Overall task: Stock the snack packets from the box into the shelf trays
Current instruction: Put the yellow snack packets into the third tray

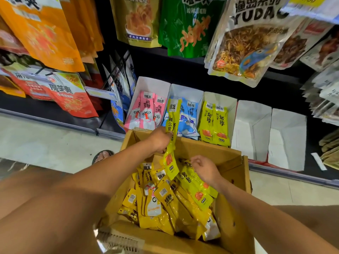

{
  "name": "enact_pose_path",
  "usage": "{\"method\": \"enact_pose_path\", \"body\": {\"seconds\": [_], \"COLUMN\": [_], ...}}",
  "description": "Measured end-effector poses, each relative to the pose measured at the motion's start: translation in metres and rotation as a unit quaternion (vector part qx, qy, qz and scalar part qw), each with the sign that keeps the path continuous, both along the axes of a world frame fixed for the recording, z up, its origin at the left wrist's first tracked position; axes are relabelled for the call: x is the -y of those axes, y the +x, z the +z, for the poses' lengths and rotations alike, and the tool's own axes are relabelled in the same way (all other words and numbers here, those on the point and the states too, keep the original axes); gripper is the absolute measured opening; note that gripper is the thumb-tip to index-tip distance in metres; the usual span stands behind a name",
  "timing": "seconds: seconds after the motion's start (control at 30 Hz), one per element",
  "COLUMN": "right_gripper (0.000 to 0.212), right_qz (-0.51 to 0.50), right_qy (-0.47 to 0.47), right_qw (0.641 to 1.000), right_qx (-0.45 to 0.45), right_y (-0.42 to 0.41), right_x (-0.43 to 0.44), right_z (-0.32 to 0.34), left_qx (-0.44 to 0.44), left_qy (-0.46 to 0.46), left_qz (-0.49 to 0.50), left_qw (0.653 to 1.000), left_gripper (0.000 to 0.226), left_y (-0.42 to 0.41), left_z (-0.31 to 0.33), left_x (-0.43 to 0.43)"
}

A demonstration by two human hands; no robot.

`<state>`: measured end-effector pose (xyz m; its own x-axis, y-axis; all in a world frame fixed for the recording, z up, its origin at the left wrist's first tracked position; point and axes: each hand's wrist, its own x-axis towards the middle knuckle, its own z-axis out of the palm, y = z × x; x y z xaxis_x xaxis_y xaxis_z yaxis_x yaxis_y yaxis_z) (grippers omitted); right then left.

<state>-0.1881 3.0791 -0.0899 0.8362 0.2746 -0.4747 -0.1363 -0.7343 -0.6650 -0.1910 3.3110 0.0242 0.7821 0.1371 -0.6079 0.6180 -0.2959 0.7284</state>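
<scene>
An open cardboard box (233,182) in front of me holds several yellow snack packets (165,204). My left hand (159,140) grips a lime-yellow packet (172,125) upright above the box's far edge, in front of the blue tray. My right hand (205,169) reaches into the box and pinches the top of another lime-yellow packet (194,187) lying on the pile. On the bottom shelf stand white trays: one with pink packets (146,110), one with blue packets (189,118), one with lime-yellow packets (214,121), and two empty trays (251,129).
Large snack bags hang on hooks above the trays, among them an orange bag (42,32), a green bag (189,24) and a clear bag (245,44). A sandalled foot (102,155) stands on the pale floor left of the box. Shelf edge rail (293,175) runs behind the box.
</scene>
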Motion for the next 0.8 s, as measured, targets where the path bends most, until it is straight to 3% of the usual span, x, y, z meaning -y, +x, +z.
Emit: {"method": "enact_pose_path", "body": {"seconds": [0.07,0.17,0.43,0.63,0.8], "right_gripper": [0.018,0.025,0.058,0.064,0.052], "right_qz": [0.016,0.047,0.009,0.052,0.059], "right_qy": [-0.084,-0.165,-0.232,-0.334,-0.315], "right_qw": [0.996,0.985,0.967,0.938,0.943], "right_qx": [-0.003,-0.022,-0.101,-0.079,-0.091], "right_y": [-0.005,-0.014,-0.028,-0.033,-0.019], "right_x": [0.011,0.022,0.014,0.003,0.000], "right_z": [-0.027,-0.063,-0.125,-0.132,-0.120], "left_qx": [-0.018,-0.034,-0.043,-0.046,-0.048], "left_qy": [0.006,0.029,0.028,0.013,0.027], "left_qz": [-0.002,0.008,-0.008,-0.023,-0.024], "left_qw": [1.000,0.999,0.999,0.999,0.998], "left_gripper": [0.048,0.041,0.033,0.032,0.031], "left_y": [0.000,-0.004,-0.018,-0.026,-0.027], "left_z": [-0.005,-0.008,-0.016,-0.023,-0.020], "left_x": [-0.004,-0.009,-0.022,-0.035,-0.040]}}
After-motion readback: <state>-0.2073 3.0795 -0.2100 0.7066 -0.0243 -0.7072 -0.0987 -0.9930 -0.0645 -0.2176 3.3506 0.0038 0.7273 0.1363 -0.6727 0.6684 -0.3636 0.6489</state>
